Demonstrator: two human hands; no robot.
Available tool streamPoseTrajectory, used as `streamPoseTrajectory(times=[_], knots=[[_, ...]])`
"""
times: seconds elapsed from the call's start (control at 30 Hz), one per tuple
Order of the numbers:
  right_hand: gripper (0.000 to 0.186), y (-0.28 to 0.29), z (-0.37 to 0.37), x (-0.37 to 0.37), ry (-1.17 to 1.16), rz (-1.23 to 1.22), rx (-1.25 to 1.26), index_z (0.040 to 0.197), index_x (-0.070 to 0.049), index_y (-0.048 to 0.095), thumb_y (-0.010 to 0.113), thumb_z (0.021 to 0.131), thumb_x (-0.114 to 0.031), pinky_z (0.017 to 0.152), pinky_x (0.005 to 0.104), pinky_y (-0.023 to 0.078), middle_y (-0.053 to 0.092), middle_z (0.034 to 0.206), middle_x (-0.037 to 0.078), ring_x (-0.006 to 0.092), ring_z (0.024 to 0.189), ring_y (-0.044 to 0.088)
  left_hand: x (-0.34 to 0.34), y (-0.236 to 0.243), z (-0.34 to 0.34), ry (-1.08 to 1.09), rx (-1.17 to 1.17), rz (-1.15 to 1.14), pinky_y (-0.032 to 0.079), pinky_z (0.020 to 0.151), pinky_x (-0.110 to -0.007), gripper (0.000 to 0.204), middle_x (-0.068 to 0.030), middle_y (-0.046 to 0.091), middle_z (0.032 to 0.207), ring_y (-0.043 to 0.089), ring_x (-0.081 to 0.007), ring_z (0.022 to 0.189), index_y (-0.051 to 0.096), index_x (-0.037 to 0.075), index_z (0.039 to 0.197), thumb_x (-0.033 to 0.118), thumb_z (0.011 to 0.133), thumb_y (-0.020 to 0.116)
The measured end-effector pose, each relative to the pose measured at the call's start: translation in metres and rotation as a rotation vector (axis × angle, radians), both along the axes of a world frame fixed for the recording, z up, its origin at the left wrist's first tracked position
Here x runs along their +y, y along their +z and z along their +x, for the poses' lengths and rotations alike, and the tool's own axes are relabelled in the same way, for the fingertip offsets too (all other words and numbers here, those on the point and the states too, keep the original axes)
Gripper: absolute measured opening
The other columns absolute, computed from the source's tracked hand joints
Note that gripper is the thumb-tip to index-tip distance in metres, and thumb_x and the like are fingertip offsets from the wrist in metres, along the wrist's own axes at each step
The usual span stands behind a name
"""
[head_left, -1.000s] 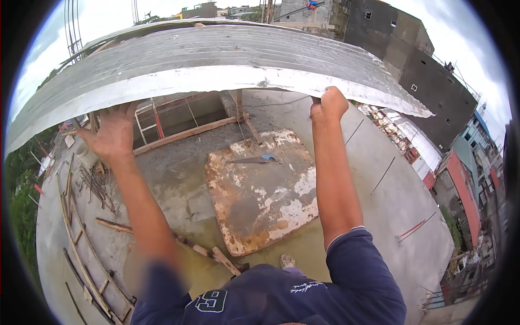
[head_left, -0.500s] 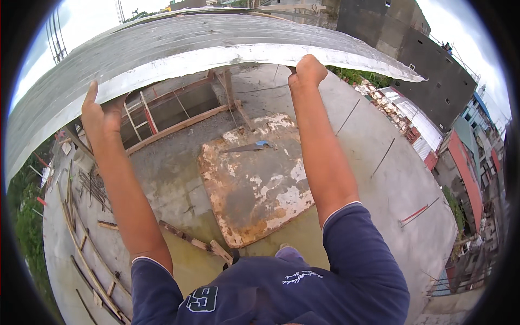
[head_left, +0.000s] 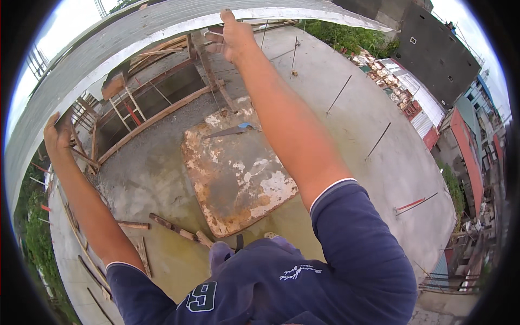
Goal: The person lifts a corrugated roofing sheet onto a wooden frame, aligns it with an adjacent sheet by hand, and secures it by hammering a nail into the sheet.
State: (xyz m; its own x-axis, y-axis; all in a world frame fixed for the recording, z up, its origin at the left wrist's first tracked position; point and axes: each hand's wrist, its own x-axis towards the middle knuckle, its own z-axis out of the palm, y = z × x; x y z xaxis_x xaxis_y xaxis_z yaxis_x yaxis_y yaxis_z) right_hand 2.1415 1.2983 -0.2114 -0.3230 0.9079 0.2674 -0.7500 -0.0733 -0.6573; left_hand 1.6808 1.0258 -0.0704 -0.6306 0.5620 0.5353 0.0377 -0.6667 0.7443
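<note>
Overhead, a grey corrugated roofing sheet (head_left: 157,27) spans the top of the view, its pale front edge facing me. At the left, my left hand (head_left: 58,135) is closed around that edge, its fingers partly hidden. My right hand (head_left: 235,40) is at the edge farther right, thumb over the front and fingers beneath. Below the sheet, a handsaw (head_left: 227,131) with a blue handle lies on a worn, rust-stained panel (head_left: 238,189) on the concrete.
A wood-framed opening (head_left: 157,103) with a ladder (head_left: 130,111) in it lies below the sheet's left part. Thin steel bars (head_left: 339,95) stick up from the concrete slab (head_left: 379,184) on the right. Timber pieces (head_left: 173,227) lie near my feet. Buildings and rooftops stand beyond the right edge.
My body has turned and the sheet's edge has risen in view. Both hands appear farther left and remain at the edge; the right thumb now shows over it. More of the framed opening shows.
</note>
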Motion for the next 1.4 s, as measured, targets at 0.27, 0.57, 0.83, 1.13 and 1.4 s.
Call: streamPoseTrajectory(times=[0.27,0.57,0.83,1.13,1.4], knots=[[0.032,-0.063,0.163,0.031,-0.403,0.388,-0.510,0.102,-0.002,0.067,0.057,0.099,-0.032,0.049,0.0265,0.047,0.066,0.087,0.006,0.0115,0.065,0.058,0.035,0.076,-0.065,0.046,-0.056,-0.004,0.040,0.113,-0.061,0.042,-0.0340,0.044,0.139,0.044,-0.0489,0.131,0.041,-0.019,0.130,-0.009,0.089,0.042],[0.090,-0.051,0.235,0.108,-1.278,1.139,-1.102,0.143,-0.011,0.047,0.079,0.074,-0.058,0.107,0.0522,0.040,0.053,0.140,0.017,0.0359,0.129,0.049,0.006,-0.026,-0.035,0.200,-0.172,0.094,0.040,0.114,-0.043,0.043,-0.0292,0.046,0.134,0.049,-0.0366,0.127,0.041,-0.022,0.127,0.001,0.093,0.055],[0.098,-0.048,0.220,0.209,-1.123,1.136,-1.504,0.152,-0.021,0.039,0.081,0.070,-0.055,0.121,0.0510,0.020,0.039,0.156,0.008,0.0310,0.150,0.024,-0.016,-0.038,-0.014,0.283,-0.169,0.132,0.032,0.119,-0.046,0.054,-0.0251,0.046,0.143,0.044,-0.0342,0.135,0.040,-0.016,0.137,0.009,0.093,0.060],[0.064,-0.048,0.217,0.276,-0.900,1.245,-1.255,0.130,-0.014,0.061,0.080,0.070,-0.014,0.108,0.0475,0.036,0.056,0.142,0.010,0.0313,0.134,0.049,0.064,-0.116,0.083,-0.595,0.525,0.332,0.017,0.122,-0.052,0.073,-0.0245,0.030,0.157,0.027,-0.0395,0.145,0.028,-0.007,0.151,0.039,0.100,0.052],[0.065,-0.041,0.224,0.300,-0.942,1.389,-1.435,0.125,-0.018,0.066,0.077,0.063,-0.006,0.096,0.0425,0.046,0.060,0.138,0.008,0.0279,0.127,0.056,0.259,-0.249,0.251,0.412,0.287,-0.027,0.021,0.121,-0.052,0.070,-0.0243,0.032,0.155,0.030,-0.0386,0.144,0.029,-0.007,0.150,0.038,0.101,0.050]])
